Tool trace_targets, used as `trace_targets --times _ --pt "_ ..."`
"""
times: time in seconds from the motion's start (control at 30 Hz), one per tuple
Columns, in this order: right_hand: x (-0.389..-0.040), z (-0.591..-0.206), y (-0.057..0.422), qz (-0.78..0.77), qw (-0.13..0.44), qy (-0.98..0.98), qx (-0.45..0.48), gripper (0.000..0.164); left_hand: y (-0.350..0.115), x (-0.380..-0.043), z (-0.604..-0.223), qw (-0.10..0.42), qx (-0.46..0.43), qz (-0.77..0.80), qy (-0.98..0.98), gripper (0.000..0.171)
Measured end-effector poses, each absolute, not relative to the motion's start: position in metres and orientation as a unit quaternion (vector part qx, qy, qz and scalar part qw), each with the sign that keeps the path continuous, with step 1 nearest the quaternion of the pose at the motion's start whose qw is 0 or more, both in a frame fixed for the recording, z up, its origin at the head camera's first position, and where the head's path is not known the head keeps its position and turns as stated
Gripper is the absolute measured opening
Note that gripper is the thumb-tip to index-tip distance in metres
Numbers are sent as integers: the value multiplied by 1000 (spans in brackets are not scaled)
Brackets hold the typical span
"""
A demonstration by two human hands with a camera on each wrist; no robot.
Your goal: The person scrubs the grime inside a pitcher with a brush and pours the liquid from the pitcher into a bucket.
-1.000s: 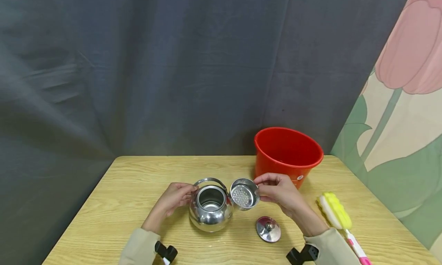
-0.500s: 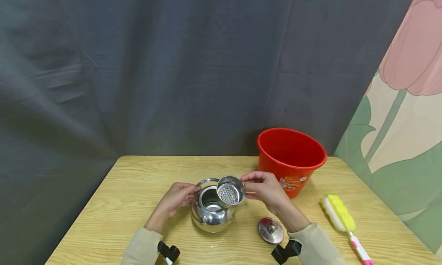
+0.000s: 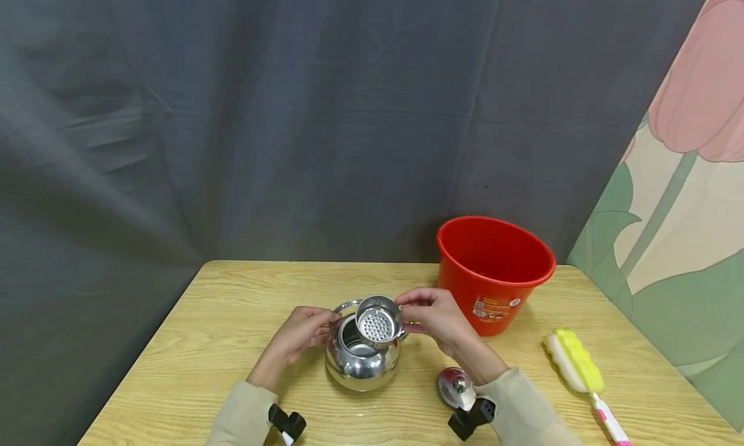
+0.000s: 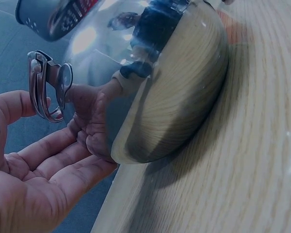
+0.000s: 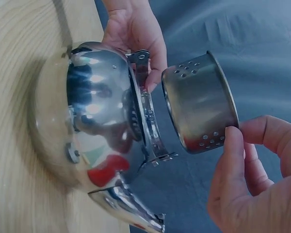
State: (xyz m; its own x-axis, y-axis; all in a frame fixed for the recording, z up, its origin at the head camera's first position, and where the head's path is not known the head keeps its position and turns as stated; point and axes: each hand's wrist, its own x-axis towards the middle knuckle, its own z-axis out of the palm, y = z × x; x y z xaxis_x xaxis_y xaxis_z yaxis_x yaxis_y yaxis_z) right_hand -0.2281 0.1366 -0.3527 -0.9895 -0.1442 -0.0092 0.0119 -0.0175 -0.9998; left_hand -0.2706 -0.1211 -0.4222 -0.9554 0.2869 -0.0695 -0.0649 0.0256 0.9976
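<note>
A shiny round steel kettle (image 3: 361,368) stands lidless on the table, its hoop handle (image 3: 347,306) leaning to the far side. My left hand (image 3: 303,335) holds the kettle at its left: one digit lies at the handle's bracket (image 4: 48,85), and the other fingers touch the body. Between thumb and fingers, my right hand (image 3: 433,320) pinches the rim of a steel strainer basket (image 5: 199,104) with a holed base. The basket hangs tilted above the kettle's mouth (image 3: 351,336), partly covering it in the head view. In the right wrist view, a gap separates basket from kettle.
The knobbed steel lid (image 3: 455,389) lies right of the kettle, partly behind my right wrist camera. A red bucket (image 3: 485,304) stands at the back right. Nearer the right edge lies a yellow-and-white sponge brush (image 3: 575,362). The kettle's spout (image 5: 131,208) shows in the right wrist view.
My right hand has moved left with the strainer basket, from beside the kettle to above its mouth. The left hand stays at the kettle's left side. The head view has shifted slightly.
</note>
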Motion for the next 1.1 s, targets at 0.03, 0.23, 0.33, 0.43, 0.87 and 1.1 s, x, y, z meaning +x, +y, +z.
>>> trace_targets --times 0.03,0.23,0.33,0.43,0.87,1.1 --pt "-229 -354 135 -711 55 699 -46 19 -121 -271 -422 127 77 694 705 27" --pt "-234 -359 128 -707 55 704 -33 18 -121 -271 -423 128 76 696 703 26" --pt "-236 -363 124 -707 56 704 -23 18 -120 -270 -423 129 76 695 703 25" --pt "-236 -366 120 -709 59 703 -13 17 -120 -270 -423 128 74 694 705 24" --pt "-234 -375 110 -715 59 696 1 20 -120 -271 -424 127 69 699 700 22" --pt "-232 -378 108 -710 46 702 14 18 -120 -272 -423 127 63 699 701 24"
